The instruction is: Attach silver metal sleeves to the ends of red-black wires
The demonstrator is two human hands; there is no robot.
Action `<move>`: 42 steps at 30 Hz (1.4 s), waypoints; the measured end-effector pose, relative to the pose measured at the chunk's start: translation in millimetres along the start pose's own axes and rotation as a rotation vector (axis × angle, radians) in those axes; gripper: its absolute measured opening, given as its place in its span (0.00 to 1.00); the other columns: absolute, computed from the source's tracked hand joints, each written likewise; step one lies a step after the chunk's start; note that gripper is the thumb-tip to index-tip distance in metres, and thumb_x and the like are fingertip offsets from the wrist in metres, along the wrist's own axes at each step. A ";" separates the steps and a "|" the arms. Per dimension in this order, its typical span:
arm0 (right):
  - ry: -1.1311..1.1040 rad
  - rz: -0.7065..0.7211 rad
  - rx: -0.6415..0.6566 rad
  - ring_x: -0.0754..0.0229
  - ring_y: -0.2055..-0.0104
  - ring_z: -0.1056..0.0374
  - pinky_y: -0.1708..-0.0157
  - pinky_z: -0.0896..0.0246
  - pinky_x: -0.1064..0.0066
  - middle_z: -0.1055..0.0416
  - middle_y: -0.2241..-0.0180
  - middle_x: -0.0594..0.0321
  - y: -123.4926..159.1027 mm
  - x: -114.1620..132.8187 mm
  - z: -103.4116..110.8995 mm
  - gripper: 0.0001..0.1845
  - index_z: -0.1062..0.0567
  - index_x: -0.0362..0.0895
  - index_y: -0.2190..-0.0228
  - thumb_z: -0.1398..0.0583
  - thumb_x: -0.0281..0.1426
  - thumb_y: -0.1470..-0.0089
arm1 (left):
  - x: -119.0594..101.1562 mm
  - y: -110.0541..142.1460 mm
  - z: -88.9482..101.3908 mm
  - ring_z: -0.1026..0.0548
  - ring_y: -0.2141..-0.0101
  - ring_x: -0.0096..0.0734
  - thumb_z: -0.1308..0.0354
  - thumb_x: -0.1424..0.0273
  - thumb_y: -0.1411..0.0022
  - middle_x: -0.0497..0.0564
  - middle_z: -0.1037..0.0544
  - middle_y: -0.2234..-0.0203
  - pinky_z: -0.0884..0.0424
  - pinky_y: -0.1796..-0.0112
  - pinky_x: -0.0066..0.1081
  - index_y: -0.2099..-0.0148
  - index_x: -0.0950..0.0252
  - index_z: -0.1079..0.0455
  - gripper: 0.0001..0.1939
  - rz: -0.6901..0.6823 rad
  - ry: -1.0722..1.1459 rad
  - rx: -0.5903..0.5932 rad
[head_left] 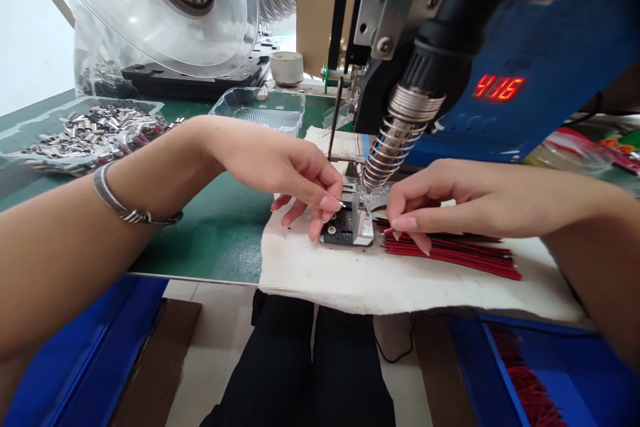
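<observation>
My left hand (280, 163) is closed in a pinch at the small black and silver fixture (363, 230). A tiny shiny metal piece (342, 204) shows at its thumb tip; its exact kind is too small to tell. To the right, my right hand (455, 200) pinches a thin red wire (387, 231) with its bare-looking end pointing toward the fixture. Beneath that hand, a bundle of red and black wires (455, 257) lies on a white cloth (320, 273). A soldering iron with a coiled spring guard (395, 140) slants down over the fixture, its tip hard to make out.
At left, a clear plastic tray (15, 140) holds many small metal cylinders. Another clear tray (257, 107) sits behind my left hand. A blue machine (545, 60) with a red "416" display stands at right. A transparent fume hood (110, 7) with a flexible duct rises at the back.
</observation>
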State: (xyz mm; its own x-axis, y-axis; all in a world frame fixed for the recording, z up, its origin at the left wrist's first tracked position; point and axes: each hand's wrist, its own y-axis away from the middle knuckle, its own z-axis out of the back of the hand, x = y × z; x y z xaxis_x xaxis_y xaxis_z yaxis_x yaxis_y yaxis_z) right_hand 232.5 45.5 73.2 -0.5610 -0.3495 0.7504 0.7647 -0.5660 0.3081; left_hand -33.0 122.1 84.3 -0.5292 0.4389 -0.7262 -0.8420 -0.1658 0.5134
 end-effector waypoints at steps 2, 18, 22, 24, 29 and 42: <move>-0.009 -0.005 -0.005 0.66 0.73 0.36 0.72 0.45 0.73 0.26 0.71 0.66 0.0 0.3 0.2 0.18 0.24 0.44 0.68 0.37 0.44 0.31 | -0.2 0.0 -0.4 0.22 0.70 0.28 0.47 0.62 0.20 0.54 0.13 0.59 0.28 0.70 0.24 0.60 0.63 0.22 0.17 -0.010 -0.002 0.003; 0.023 -0.049 0.008 0.66 0.71 0.37 0.72 0.44 0.74 0.27 0.70 0.65 -0.7 -4.5 -2.1 0.17 0.22 0.44 0.68 0.37 0.43 0.32 | 0.3 -1.0 -4.2 0.31 0.78 0.28 0.39 0.54 0.26 0.52 0.15 0.70 0.38 0.75 0.31 0.65 0.61 0.27 0.18 -0.002 0.047 -0.069; 0.021 -0.030 0.008 0.65 0.71 0.36 0.71 0.42 0.75 0.26 0.70 0.65 -2.0 -5.6 -2.1 0.16 0.23 0.44 0.67 0.36 0.43 0.33 | -4.1 2.8 -6.4 0.29 0.74 0.30 0.42 0.55 0.24 0.54 0.14 0.67 0.35 0.73 0.32 0.64 0.62 0.27 0.18 -0.012 0.010 -0.049; 0.026 -0.026 0.009 0.65 0.70 0.35 0.70 0.42 0.74 0.26 0.69 0.65 -2.4 -5.7 -2.1 0.16 0.22 0.44 0.67 0.36 0.43 0.33 | -6.0 4.1 -7.4 0.28 0.73 0.30 0.45 0.56 0.23 0.54 0.14 0.64 0.32 0.72 0.30 0.64 0.62 0.27 0.19 -0.025 -0.017 -0.041; 0.030 -0.021 0.002 0.66 0.70 0.35 0.71 0.43 0.74 0.26 0.68 0.64 -1.9 -4.3 -2.6 0.18 0.22 0.43 0.68 0.36 0.44 0.32 | -8.6 1.0 -10.3 0.26 0.70 0.31 0.47 0.58 0.22 0.53 0.15 0.64 0.30 0.71 0.27 0.62 0.63 0.28 0.18 -0.022 -0.048 -0.027; 0.062 -0.050 0.005 0.67 0.70 0.34 0.70 0.41 0.76 0.24 0.69 0.68 -3.5 -8.7 -4.8 0.13 0.21 0.46 0.65 0.36 0.42 0.33 | -4.1 1.6 -5.2 0.27 0.71 0.29 0.52 0.63 0.20 0.53 0.18 0.68 0.30 0.72 0.23 0.64 0.64 0.30 0.19 -0.013 -0.091 -0.039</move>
State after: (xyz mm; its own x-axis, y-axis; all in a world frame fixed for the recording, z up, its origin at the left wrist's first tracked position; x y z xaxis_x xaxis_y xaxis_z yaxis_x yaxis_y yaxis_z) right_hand 233.2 46.9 62.8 -0.6166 -0.3666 0.6967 0.7370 -0.5799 0.3472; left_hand -32.7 115.4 85.7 -0.5083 0.5191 -0.6871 -0.8530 -0.1936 0.4847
